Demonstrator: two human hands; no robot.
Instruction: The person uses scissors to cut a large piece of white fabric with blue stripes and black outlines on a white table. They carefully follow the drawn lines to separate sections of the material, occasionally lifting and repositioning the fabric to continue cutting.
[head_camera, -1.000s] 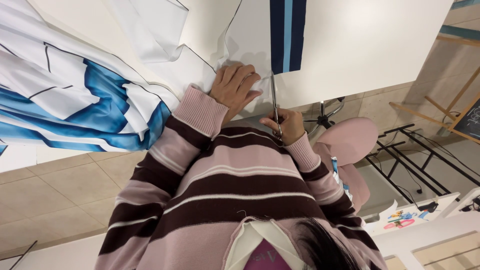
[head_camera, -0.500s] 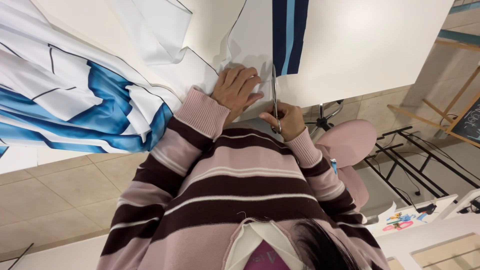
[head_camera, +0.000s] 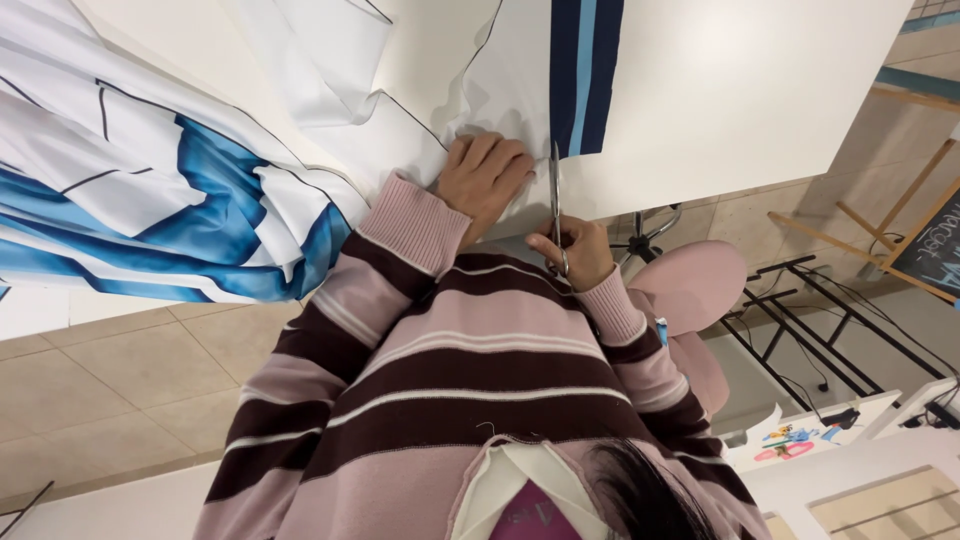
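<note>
- On the white table, the left hand lies flat, fingers spread, pressing down the white fabric.
- Just right of it, the right hand is clenched through the handles of the scissors; the blades point away along the edge of the dark and light blue stripe.
- Left across the table, more fabric printed with blue shapes lies bunched and hangs over the near edge.
- Right of the arms, a pink chair stands on the tiled floor, a black metal frame beyond it.
- No containers show anywhere in view.
- Against half a second ago: the scissors reach a touch farther up beside the stripe, the right hand has followed, and the left hand presses the same spot.
</note>
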